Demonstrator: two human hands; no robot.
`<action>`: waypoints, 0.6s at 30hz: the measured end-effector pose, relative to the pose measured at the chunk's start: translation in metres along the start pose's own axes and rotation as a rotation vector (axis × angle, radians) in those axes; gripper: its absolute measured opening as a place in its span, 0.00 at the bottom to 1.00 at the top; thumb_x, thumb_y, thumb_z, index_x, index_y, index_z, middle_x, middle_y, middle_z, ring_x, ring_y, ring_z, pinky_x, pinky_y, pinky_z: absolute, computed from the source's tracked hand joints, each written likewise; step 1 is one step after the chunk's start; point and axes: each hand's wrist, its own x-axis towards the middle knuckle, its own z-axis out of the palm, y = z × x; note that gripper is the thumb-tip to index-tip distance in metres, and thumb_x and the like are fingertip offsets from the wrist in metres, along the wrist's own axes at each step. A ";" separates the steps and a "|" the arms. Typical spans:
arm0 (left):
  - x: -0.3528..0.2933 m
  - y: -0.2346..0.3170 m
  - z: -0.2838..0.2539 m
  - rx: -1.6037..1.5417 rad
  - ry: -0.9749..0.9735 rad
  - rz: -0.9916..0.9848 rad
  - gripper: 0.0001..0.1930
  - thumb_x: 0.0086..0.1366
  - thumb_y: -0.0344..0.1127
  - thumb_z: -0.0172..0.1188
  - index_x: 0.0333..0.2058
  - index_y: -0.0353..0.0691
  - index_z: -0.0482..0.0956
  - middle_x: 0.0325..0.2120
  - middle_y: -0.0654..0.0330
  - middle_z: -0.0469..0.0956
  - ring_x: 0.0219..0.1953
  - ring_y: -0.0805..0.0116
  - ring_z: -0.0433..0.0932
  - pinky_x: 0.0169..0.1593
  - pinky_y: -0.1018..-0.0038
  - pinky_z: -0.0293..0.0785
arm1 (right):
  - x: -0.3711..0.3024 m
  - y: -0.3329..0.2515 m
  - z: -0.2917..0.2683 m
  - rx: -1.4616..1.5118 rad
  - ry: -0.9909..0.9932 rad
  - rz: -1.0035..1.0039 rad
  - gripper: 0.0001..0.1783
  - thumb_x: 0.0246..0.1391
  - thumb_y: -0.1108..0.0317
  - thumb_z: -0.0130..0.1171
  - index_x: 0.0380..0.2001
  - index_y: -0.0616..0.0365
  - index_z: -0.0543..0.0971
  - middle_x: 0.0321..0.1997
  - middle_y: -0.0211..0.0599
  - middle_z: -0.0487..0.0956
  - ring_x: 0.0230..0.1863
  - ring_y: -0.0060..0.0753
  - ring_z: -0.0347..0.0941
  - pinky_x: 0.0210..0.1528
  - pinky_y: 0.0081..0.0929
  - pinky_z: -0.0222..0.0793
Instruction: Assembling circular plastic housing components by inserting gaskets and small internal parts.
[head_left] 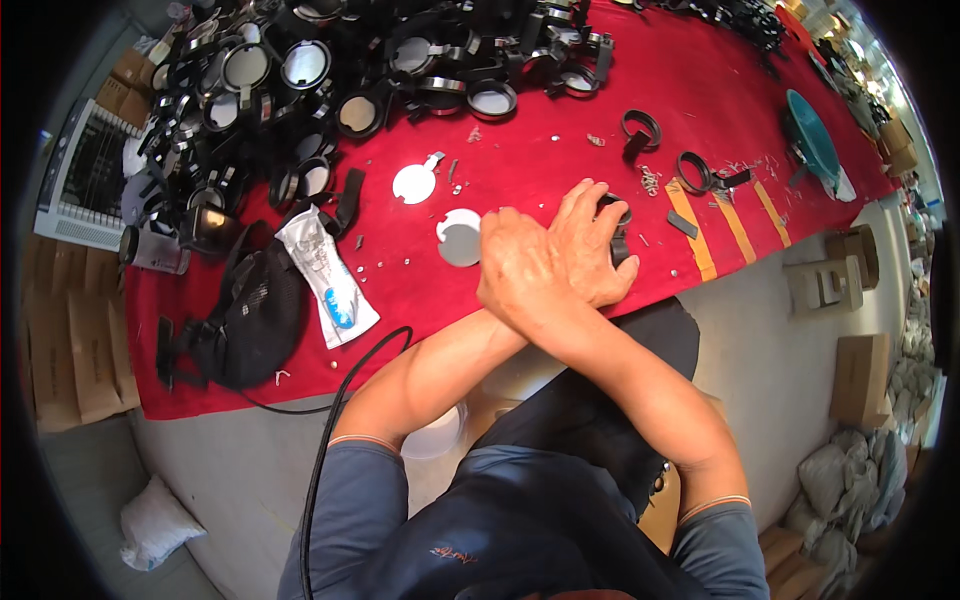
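My forearms cross over the near edge of the red table. My right hand (518, 262) lies on the left side, over my left wrist. Its fingers are curled under, and what they hold, if anything, is hidden. Close beside it lies a round mirror-like disc (461, 246), grey with a white upper part. Reaching to the right, my left hand (588, 248) has its fingers spread and its thumb apart. A black ring-shaped part (617, 212) sits between its forefinger and thumb, partly covered by the fingers. Whether the hand grips it does not show.
A heap of black ring-shaped mirror parts (440, 85) fills the far left. A white disc with a tab (414, 184) lies beyond my hands. Two black rings (641, 131), yellow tape strips (738, 232), a teal bowl (812, 138), a black mesh cap (262, 320) and a white packet (326, 275) surround them.
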 end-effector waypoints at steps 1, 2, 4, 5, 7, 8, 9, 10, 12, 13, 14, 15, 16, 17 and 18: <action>0.001 0.001 -0.001 0.014 0.004 0.001 0.35 0.49 0.43 0.76 0.57 0.36 0.81 0.65 0.40 0.71 0.71 0.36 0.66 0.71 0.46 0.69 | 0.002 0.003 0.005 -0.012 0.063 -0.016 0.12 0.42 0.79 0.62 0.35 0.66 0.77 0.35 0.56 0.80 0.38 0.61 0.82 0.40 0.52 0.78; 0.001 0.001 -0.003 0.020 -0.007 -0.001 0.35 0.49 0.44 0.75 0.57 0.36 0.81 0.65 0.40 0.71 0.71 0.36 0.66 0.71 0.45 0.68 | 0.001 0.006 0.007 -0.006 0.063 -0.021 0.12 0.44 0.79 0.61 0.36 0.65 0.77 0.34 0.55 0.80 0.37 0.61 0.81 0.41 0.53 0.77; 0.000 0.001 0.000 0.006 0.009 0.007 0.35 0.49 0.44 0.75 0.57 0.36 0.80 0.65 0.40 0.71 0.71 0.36 0.66 0.71 0.44 0.68 | 0.002 0.003 -0.001 -0.013 0.000 0.010 0.12 0.45 0.79 0.60 0.36 0.64 0.77 0.34 0.56 0.80 0.37 0.62 0.81 0.41 0.54 0.77; 0.000 0.001 0.001 0.006 0.006 0.011 0.35 0.49 0.43 0.75 0.57 0.35 0.80 0.64 0.39 0.71 0.71 0.35 0.66 0.71 0.44 0.68 | 0.002 0.004 0.001 -0.033 -0.015 0.001 0.10 0.48 0.78 0.61 0.37 0.64 0.77 0.34 0.56 0.80 0.37 0.63 0.81 0.40 0.55 0.76; 0.000 0.002 0.000 -0.008 0.001 0.018 0.36 0.50 0.44 0.74 0.57 0.34 0.79 0.65 0.39 0.70 0.72 0.35 0.65 0.71 0.44 0.68 | 0.000 0.007 0.001 -0.020 -0.020 -0.013 0.09 0.49 0.78 0.61 0.37 0.64 0.77 0.34 0.55 0.80 0.37 0.63 0.80 0.40 0.56 0.76; 0.000 0.002 -0.001 0.011 -0.025 0.012 0.36 0.51 0.44 0.74 0.58 0.33 0.79 0.65 0.39 0.70 0.72 0.35 0.64 0.71 0.43 0.68 | 0.000 0.009 0.001 -0.016 -0.021 -0.015 0.08 0.51 0.77 0.61 0.37 0.64 0.77 0.34 0.55 0.79 0.37 0.63 0.80 0.40 0.56 0.75; -0.001 0.002 -0.001 0.018 -0.019 0.003 0.36 0.51 0.44 0.74 0.58 0.33 0.79 0.65 0.39 0.70 0.72 0.35 0.64 0.71 0.43 0.68 | 0.000 0.009 -0.003 -0.013 -0.057 -0.009 0.09 0.54 0.74 0.65 0.37 0.64 0.77 0.35 0.56 0.80 0.39 0.63 0.80 0.41 0.55 0.75; -0.002 0.002 0.000 0.010 -0.011 0.008 0.36 0.51 0.44 0.73 0.58 0.33 0.79 0.65 0.39 0.70 0.72 0.35 0.64 0.71 0.43 0.68 | 0.002 0.008 -0.005 -0.007 -0.062 -0.018 0.09 0.54 0.74 0.65 0.37 0.64 0.77 0.35 0.56 0.80 0.39 0.63 0.80 0.41 0.55 0.75; -0.003 0.000 -0.001 0.004 -0.004 0.012 0.36 0.51 0.44 0.73 0.58 0.33 0.79 0.66 0.39 0.70 0.72 0.35 0.63 0.71 0.43 0.68 | 0.005 0.004 -0.011 0.075 -0.083 -0.025 0.15 0.46 0.74 0.71 0.38 0.63 0.80 0.36 0.52 0.80 0.41 0.58 0.83 0.40 0.53 0.79; -0.003 -0.001 -0.001 0.001 -0.011 0.007 0.36 0.51 0.44 0.73 0.58 0.33 0.79 0.66 0.39 0.69 0.73 0.35 0.63 0.71 0.43 0.68 | 0.008 0.002 -0.011 0.077 -0.083 -0.026 0.15 0.46 0.74 0.71 0.38 0.63 0.80 0.36 0.52 0.80 0.41 0.58 0.83 0.40 0.53 0.79; -0.002 -0.002 -0.001 -0.002 -0.019 0.003 0.36 0.51 0.44 0.73 0.59 0.33 0.79 0.66 0.39 0.69 0.73 0.36 0.63 0.71 0.44 0.68 | 0.012 0.000 -0.010 0.088 -0.125 -0.011 0.14 0.49 0.72 0.71 0.38 0.63 0.79 0.37 0.52 0.79 0.41 0.60 0.81 0.42 0.53 0.77; -0.002 -0.001 -0.001 -0.007 -0.025 0.006 0.36 0.51 0.44 0.73 0.59 0.33 0.79 0.66 0.39 0.69 0.73 0.36 0.63 0.71 0.44 0.68 | 0.014 -0.001 -0.009 0.095 -0.167 0.011 0.14 0.51 0.70 0.72 0.39 0.63 0.79 0.38 0.53 0.78 0.42 0.61 0.79 0.44 0.53 0.74; -0.001 -0.001 -0.001 -0.014 -0.035 -0.012 0.36 0.51 0.44 0.74 0.58 0.33 0.79 0.66 0.39 0.69 0.73 0.35 0.63 0.71 0.44 0.68 | 0.014 -0.002 -0.008 0.092 -0.164 0.020 0.14 0.51 0.70 0.72 0.39 0.63 0.79 0.38 0.53 0.78 0.42 0.61 0.79 0.44 0.53 0.74; -0.001 0.000 -0.001 -0.021 -0.045 -0.030 0.36 0.51 0.44 0.74 0.58 0.33 0.79 0.66 0.38 0.69 0.73 0.35 0.63 0.71 0.44 0.68 | 0.013 -0.002 -0.007 0.073 -0.131 -0.009 0.14 0.50 0.71 0.72 0.38 0.63 0.79 0.38 0.51 0.77 0.41 0.59 0.78 0.43 0.53 0.74; -0.001 0.000 -0.002 -0.021 -0.046 -0.029 0.36 0.51 0.44 0.74 0.58 0.33 0.79 0.66 0.38 0.69 0.73 0.35 0.63 0.71 0.44 0.68 | 0.013 -0.003 -0.007 0.056 -0.099 -0.043 0.15 0.49 0.72 0.73 0.38 0.63 0.78 0.38 0.50 0.75 0.40 0.58 0.78 0.43 0.52 0.74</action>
